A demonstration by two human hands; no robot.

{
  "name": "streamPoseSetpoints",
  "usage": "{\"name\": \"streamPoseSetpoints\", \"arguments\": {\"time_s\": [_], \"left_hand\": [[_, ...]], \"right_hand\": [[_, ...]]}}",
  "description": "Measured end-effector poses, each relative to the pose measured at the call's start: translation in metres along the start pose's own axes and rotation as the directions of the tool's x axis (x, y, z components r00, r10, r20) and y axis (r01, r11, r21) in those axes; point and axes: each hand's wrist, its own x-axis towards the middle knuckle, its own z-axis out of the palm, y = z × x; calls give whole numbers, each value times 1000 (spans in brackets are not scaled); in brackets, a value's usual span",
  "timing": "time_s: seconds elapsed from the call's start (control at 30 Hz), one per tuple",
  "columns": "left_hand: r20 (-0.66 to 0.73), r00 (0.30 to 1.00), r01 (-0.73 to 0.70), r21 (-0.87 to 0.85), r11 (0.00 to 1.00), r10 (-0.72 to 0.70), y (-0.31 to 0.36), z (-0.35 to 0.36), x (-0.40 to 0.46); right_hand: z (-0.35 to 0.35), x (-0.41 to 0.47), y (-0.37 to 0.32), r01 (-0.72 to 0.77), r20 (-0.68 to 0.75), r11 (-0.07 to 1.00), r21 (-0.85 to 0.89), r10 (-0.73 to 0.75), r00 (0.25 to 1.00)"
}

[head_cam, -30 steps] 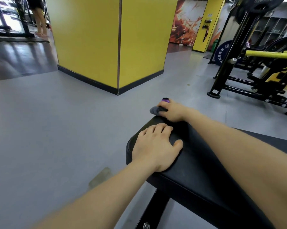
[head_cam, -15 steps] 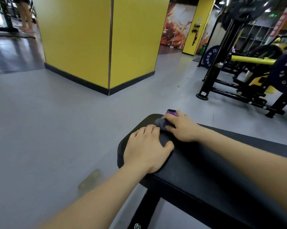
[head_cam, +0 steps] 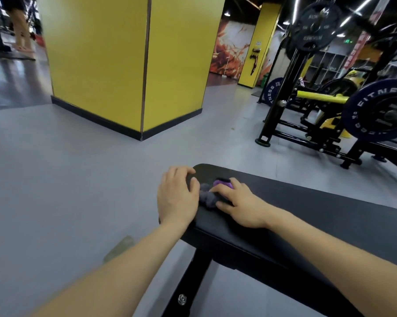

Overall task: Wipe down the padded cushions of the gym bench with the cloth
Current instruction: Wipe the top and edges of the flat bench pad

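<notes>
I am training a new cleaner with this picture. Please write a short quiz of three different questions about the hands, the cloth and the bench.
1. True or false: the right hand presses the cloth on the black cushion.
2. Where does the left hand rest? A) on the floor B) on the end of the cushion C) on the yellow pillar
3. Fill in: the cloth is grey and ____.

Key: 1 true; 2 B; 3 purple.

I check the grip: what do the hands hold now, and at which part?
The right hand holds the bunched grey-purple cloth under its fingers. The left hand holds nothing, resting on the bench cushion.
</notes>
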Motion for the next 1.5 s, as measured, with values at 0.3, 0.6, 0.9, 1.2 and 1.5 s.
{"name": "streamPoseSetpoints", "arguments": {"time_s": [0.3,0.6,0.9,1.2,1.5], "left_hand": [[175,965,216,-103,971,-196,-60,-15,-13],[229,959,192,-89,977,-167,-64,-12,-5],[182,970,192,-148,970,-164,-71,-7,-6],[211,965,188,-125,974,-159,-70,-8,-5],[185,974,160,-167,973,-128,-75,-4,-6]], "right_hand": [[12,57,9,-116,-92,992,-53,111,990],[14,74,-5,-120,-75,991,-59,116,990],[16,47,-15,29,-24,998,-61,-31,999],[24,83,-24,-72,-65,997,-14,71,995],[21,85,-13,-27,-76,997,-67,22,997]]}}
